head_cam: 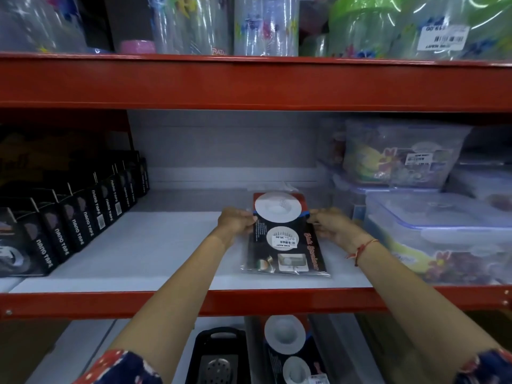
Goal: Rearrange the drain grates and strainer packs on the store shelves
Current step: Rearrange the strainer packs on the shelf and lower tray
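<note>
A sink strainer pack (285, 236), black card with two white round strainers and a price sticker, lies flat on the white middle shelf (155, 253). My left hand (235, 221) grips its left edge and my right hand (331, 225) grips its right edge, both near the upper strainer. On the shelf below, another strainer pack (288, 347) lies face up, with a black packed drain grate (219, 361) to its left, partly hidden by my left forearm.
A row of black nano tape boxes (83, 220) lines the shelf's left side. Clear lidded plastic containers (432, 225) are stacked at the right. The red shelf beam (249, 300) runs under my forearms. Wrapped plastic ware (266, 26) fills the top shelf.
</note>
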Available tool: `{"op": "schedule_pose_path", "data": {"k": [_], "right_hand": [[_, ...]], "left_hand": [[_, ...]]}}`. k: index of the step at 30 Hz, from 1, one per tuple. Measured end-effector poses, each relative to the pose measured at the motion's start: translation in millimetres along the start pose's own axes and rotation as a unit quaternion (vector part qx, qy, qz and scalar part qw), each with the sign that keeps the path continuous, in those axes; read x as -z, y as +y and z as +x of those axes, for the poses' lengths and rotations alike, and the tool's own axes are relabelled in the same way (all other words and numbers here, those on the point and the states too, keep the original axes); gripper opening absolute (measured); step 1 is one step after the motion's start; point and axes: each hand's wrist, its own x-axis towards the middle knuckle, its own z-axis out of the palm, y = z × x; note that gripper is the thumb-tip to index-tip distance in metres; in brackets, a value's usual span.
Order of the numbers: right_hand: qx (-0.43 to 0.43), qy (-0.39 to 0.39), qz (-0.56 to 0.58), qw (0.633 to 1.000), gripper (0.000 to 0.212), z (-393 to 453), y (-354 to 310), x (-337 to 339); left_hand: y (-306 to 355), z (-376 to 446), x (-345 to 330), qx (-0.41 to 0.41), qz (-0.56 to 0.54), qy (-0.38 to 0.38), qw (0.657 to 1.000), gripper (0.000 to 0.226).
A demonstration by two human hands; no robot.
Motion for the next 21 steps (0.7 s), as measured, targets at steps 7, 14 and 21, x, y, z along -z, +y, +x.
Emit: {"op": "schedule_pose_path", "data": {"k": [7, 14, 21], "right_hand": [[0.046, -0.017, 0.033, 0.998, 0.037, -40, -28, 10], [0.081, -0.025, 0.048, 0.995, 0.035, -112, -19, 11], [0.036, -0.085, 0.058, 0.994, 0.028, -195, 38, 21]], "left_hand": [[32, -44, 12, -0.029, -0.061, -0.005, 0.998, 0.019], [34, -120, 31, -0.053, -0.081, -0.002, 0.995, 0.026], [-19, -208, 36, -0.022, -0.101, -0.025, 0.994, 0.011]]}}
